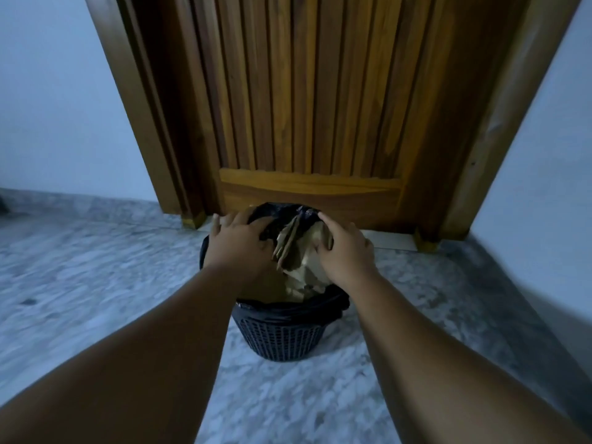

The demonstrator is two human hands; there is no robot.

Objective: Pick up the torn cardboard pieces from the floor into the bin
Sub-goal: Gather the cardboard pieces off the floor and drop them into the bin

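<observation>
Head view: a wooden door [304, 91] stands just behind the bin [282, 334], which sits on the marble floor [96, 283]. Torn cardboard pieces [304, 267] fill the bin's mouth. The left hand [238, 243] presses on them with spread fingers, and the right hand [347, 251] curls round their edge.

Cardboard [307, 267] fills the bin [282, 338] mouth; the door [307, 91] stands close behind.
</observation>
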